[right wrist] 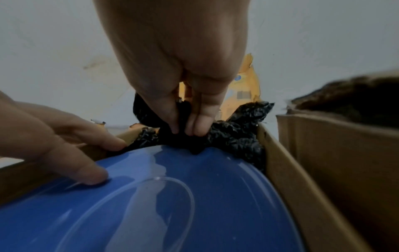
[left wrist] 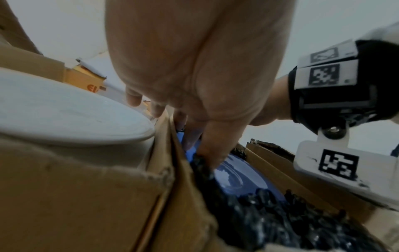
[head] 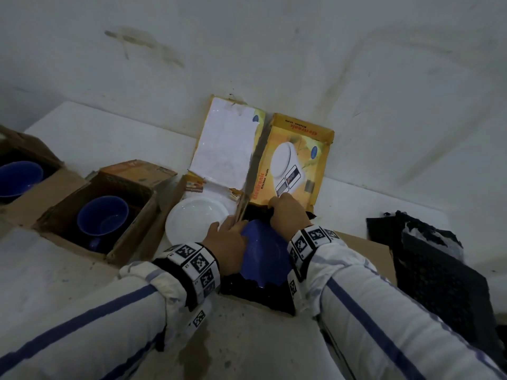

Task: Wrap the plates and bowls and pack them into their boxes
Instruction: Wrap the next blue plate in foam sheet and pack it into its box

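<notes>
A blue plate (head: 264, 253) (right wrist: 151, 204) lies in a brown cardboard box (right wrist: 285, 170) lined with black bubble wrap (right wrist: 235, 134). My right hand (head: 286, 212) (right wrist: 185, 131) pinches the wrap at the plate's far edge. My left hand (head: 227, 241) (left wrist: 194, 136) sits at the box's left wall (left wrist: 168, 153): its thumb (right wrist: 88, 173) presses on the plate's rim, and its fingers reach along and over the wall. A bare white plate (head: 196, 218) (left wrist: 64, 116) lies in the neighbouring box to the left.
The yellow kitchen-scale lids (head: 296, 165) of both boxes stand open against the wall. Two brown boxes at left each hold a blue bowl (head: 103, 218) (head: 19, 179). A heap of black bubble wrap (head: 439, 270) lies at right on the white table (head: 82, 127).
</notes>
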Tool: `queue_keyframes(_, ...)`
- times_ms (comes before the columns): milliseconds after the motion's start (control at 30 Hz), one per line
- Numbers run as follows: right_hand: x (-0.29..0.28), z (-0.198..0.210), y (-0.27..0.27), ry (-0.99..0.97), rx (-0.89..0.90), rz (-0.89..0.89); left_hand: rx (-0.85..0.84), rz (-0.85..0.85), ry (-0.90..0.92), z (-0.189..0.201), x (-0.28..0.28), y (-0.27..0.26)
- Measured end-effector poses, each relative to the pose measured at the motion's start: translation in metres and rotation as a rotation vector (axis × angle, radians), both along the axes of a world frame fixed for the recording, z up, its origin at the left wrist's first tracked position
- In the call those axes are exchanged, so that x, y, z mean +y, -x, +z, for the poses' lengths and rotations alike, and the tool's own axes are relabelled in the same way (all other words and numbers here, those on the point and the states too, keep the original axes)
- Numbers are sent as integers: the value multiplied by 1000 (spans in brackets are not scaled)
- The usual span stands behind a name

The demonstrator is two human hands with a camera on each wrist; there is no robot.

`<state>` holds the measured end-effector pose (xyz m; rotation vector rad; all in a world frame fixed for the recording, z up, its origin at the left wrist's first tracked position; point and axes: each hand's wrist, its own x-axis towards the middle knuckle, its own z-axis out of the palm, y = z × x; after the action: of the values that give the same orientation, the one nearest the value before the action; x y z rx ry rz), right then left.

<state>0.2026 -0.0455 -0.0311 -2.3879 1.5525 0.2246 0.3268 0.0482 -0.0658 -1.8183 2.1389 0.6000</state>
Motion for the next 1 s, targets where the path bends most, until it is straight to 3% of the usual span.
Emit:
queue_keyframes(300,-4,2,-10,-262,204,97,62,1,-94,12,-11,-2)
queue_keyframes(367,-9,8,-7,-271,181,92,91,37,-72,17,-18,-2)
queue_keyframes(467,-14,21,0,-163,-1,1,111,89,22,28,-30,0)
queue_keyframes(533,-12,26,0,-174,-33,67,100,91,27,31,-39,3)
queue_keyframes(667,-7,15,-1,-265,195,260,71,85,-51,31,-53,10)
queue_keyframes(867,0,0,1,-218,444,234,-24,40,-90,26,-57,15)
queue_keyframes(1000,-8,17,-1,-302,273,245,-62,50,-69,24,-57,17)
